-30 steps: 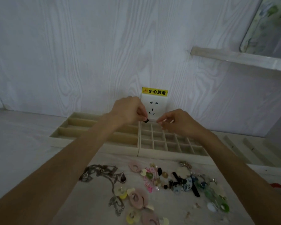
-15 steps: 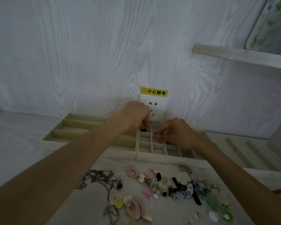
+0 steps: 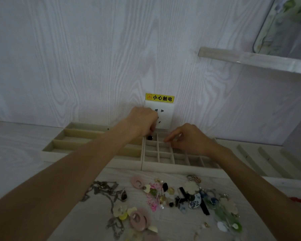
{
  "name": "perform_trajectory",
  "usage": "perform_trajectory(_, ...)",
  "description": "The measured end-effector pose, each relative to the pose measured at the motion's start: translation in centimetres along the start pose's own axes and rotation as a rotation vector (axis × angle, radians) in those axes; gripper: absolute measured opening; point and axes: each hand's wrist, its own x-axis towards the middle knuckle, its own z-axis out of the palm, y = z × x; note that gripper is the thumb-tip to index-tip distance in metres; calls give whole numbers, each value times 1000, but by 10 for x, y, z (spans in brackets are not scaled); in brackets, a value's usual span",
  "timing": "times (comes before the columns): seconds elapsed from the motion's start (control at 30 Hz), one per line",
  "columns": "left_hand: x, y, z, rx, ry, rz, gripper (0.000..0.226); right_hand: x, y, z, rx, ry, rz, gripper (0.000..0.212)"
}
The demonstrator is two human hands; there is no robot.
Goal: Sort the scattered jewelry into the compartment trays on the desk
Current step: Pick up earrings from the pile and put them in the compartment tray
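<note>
Two beige trays stand against the wall: a long-slot tray (image 3: 87, 162) on the left and a grid tray (image 3: 181, 166) on the right. My left hand (image 3: 142, 122) reaches over the grid tray's back left cell, its curled fingertips pinching a small black bead (image 3: 149, 137) just above that cell. My right hand (image 3: 189, 138) hovers low over the grid beside it, thumb and forefinger pressed together on a small pale piece that barely shows. Scattered jewelry (image 3: 172, 197) lies on the desk in front of the trays.
A grey chain necklace (image 3: 104, 188) and pink oval earrings (image 3: 139, 218) lie at the near left of the pile. A wall socket (image 3: 165, 119) with a yellow warning label sits right behind my left hand. A shelf (image 3: 250, 60) juts out upper right; loose divider slats (image 3: 250, 159) lie at the right.
Both hands have dropped from in front of the socket down to the grid tray's back cells, carrying the black bead and the pale piece. The view has tilted slightly.
</note>
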Motion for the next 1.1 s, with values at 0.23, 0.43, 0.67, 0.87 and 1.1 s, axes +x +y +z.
perform_trajectory(0.23, -51, -7, -27, -337, 63, -116, 12, -47, -27, -21, 14, -158, -59, 15)
perform_trajectory(0.43, -99, 8, -22, -661, -64, -86, 14, -83, -44, -1, -182, -247, -66, 16)
perform_trajectory(0.67, -130, 31, -8, -670, -187, -13, 17, -101, -50, 20, -125, -109, -44, 10)
perform_trajectory(0.87, -137, 41, -15, -835, -231, -62, 27, -102, -47, 12, 280, -114, 39, 12)
perform_trajectory(1.1, -129, 41, -29, -893, -192, -45, 23, -104, -48, 5, 931, -54, 255, 31)
